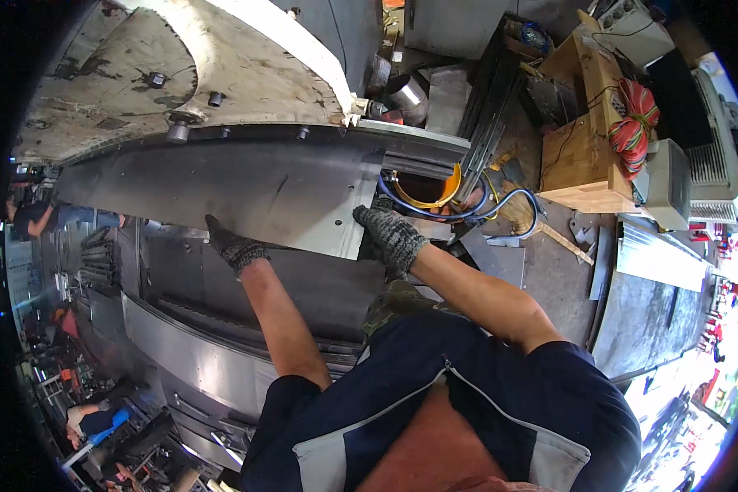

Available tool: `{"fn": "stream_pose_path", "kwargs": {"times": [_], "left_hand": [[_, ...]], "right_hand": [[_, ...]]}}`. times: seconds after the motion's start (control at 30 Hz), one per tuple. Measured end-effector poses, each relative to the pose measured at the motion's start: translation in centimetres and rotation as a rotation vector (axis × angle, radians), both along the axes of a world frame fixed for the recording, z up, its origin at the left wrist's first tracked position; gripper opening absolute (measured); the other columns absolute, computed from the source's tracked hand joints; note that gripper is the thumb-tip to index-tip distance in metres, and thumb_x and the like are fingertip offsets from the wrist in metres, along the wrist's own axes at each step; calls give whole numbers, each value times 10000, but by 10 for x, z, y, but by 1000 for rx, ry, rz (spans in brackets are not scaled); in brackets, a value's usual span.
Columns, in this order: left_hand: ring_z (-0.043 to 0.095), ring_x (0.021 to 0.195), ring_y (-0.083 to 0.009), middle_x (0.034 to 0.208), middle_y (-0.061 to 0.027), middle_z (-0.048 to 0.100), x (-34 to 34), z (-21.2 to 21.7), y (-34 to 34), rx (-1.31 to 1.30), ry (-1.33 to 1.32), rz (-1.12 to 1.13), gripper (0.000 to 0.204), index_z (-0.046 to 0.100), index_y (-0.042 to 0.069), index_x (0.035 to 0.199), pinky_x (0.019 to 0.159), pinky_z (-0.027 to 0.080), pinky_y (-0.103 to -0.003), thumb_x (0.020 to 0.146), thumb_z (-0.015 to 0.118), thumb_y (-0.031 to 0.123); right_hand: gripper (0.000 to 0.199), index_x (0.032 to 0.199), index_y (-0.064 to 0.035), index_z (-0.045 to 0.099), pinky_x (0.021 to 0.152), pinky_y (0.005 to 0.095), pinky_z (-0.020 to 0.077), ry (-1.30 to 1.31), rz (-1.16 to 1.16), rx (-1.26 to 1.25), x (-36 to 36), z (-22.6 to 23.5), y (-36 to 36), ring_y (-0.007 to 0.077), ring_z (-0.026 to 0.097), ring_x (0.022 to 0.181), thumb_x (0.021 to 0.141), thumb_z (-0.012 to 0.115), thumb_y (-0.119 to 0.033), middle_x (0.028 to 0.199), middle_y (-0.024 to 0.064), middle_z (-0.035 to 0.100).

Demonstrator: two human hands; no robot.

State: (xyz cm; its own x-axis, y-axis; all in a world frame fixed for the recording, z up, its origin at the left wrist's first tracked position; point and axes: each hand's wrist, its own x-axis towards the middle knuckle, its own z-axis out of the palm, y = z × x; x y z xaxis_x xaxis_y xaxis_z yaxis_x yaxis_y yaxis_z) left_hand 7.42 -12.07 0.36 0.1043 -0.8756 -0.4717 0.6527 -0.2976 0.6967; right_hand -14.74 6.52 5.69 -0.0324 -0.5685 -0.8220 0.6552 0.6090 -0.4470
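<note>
A long grey metal sheet [254,189] with a few small holes lies across in front of me, its far edge along the big machine's lower beam. My left hand [236,248], in a grey knitted glove with dark fingertips, grips the sheet's near edge around its middle. At the right end, my right hand [391,238], gloved alike, holds the corner, thumb on the top face and the other fingers partly hidden. Beneath and nearer to me is another dark flat metal surface [303,283].
The worn, pale machine body [279,82] rises beyond the sheet. Right of it are a yellow-rimmed container [435,203], a blue hose [521,193], a broom [562,242] and a wooden cabinet [578,172]. Metal sheets [652,303] are stacked farther right. Other people [90,418] are at left.
</note>
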Motion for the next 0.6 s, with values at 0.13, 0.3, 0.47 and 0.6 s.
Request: {"fn": "stream_pose_path", "kwargs": {"times": [0.13, 0.3, 0.47, 0.6], "left_hand": [[460, 1175, -351, 1305, -160, 455, -10, 6, 0, -22, 25, -25, 533, 399, 29, 1317, 978, 395, -507, 946, 382, 412], [452, 1186, -350, 1306, -155, 456, -6, 9, 19, -84, 121, 1, 529, 403, 37, 1316, 985, 388, -512, 950, 359, 416], [452, 1184, -344, 1301, -145, 464, -17, 16, 18, -31, 258, -30, 516, 420, 44, 1309, 990, 383, -511, 954, 342, 411], [467, 1162, -339, 1291, -146, 471, -31, 42, 2, 5, 38, 49, 521, 427, 41, 1302, 975, 393, -495, 939, 396, 414]], "right_hand": [[364, 1173, -31, 498, 780, 428, 518, -21, -4, -68, -2, -52, -2, 263, 602, 929, 918, 512, -290, 1094, 144, 590], [292, 1072, -43, 537, 617, 406, 533, -74, -197, -98, 18, -62, 1, 228, 607, 758, 884, 577, -263, 936, 109, 610], [312, 994, -25, 565, 511, 361, 502, 173, -182, -151, 13, -117, 2, 199, 601, 668, 854, 627, -297, 895, 96, 618], [308, 1112, 0, 511, 755, 436, 524, -142, -283, -235, 9, -76, -4, 260, 615, 864, 899, 557, -218, 947, 135, 618]]}}
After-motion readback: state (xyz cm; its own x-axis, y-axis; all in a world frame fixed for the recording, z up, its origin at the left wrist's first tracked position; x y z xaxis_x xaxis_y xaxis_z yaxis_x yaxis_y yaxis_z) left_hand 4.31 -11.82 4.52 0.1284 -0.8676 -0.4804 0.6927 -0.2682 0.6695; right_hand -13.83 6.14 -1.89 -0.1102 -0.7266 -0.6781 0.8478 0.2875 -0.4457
